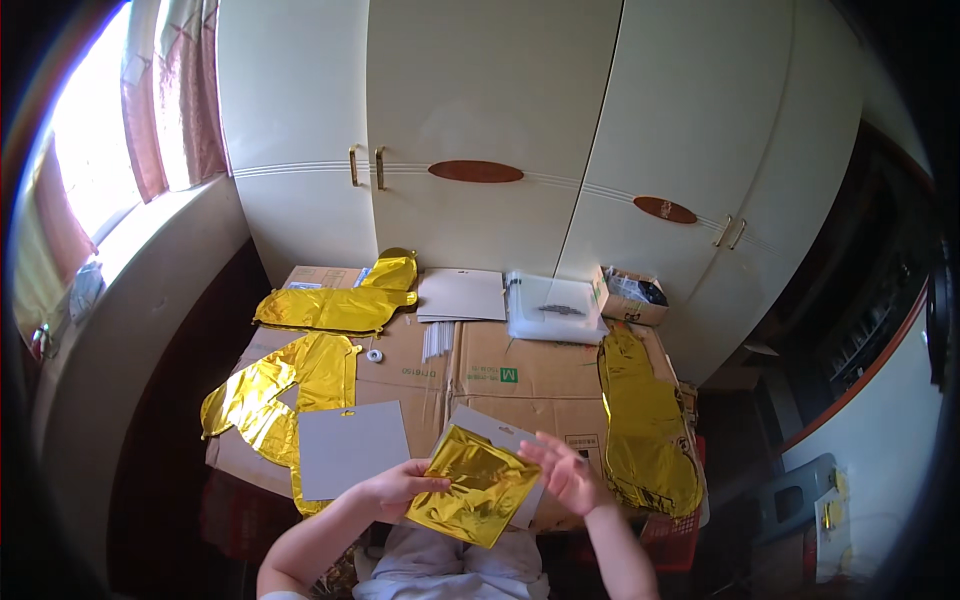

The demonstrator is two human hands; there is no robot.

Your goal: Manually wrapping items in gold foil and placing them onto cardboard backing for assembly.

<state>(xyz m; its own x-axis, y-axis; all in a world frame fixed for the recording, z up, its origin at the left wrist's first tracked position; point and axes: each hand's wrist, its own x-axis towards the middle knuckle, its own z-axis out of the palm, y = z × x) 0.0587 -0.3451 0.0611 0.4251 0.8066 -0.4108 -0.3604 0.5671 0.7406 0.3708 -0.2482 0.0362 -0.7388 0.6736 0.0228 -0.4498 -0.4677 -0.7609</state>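
Left hand [400,487] of yours is closed on the folded gold foil [475,492], thumb on top, at its left edge. Your right hand [567,475] is loose, fingers spread by the upper right corner of the foil, not clenched on anything; slightly blurred, so can't tell whether a fingertip touches. Foil sits in front of you at the near edge of the tabletop [400,387], above your lap, tilted, wrinkled and shiny. It overlaps a grey card [497,430], whose slotted top edge and right side show past it. Just left of that, you have another grey card [352,450] lying flat, partly over a bent gold foil shape [325,365]. Farther back on your left, more gold foil [330,309] lies flat; a white tape roll [375,356] is near it. Back middle: stacked grey cards [461,295], with white strips [437,341] just on the near side. Right of the stack, clear plastic bags [530,315] in a pile, then a small open carton [637,312] with dark packets inside. Long gold foil piece [645,430] runs down your right side. Tabletop is covered in brown cardboard. Beyond it, pale cabinet doors [490,90]; curtains [185,90] at the bright window, far left.
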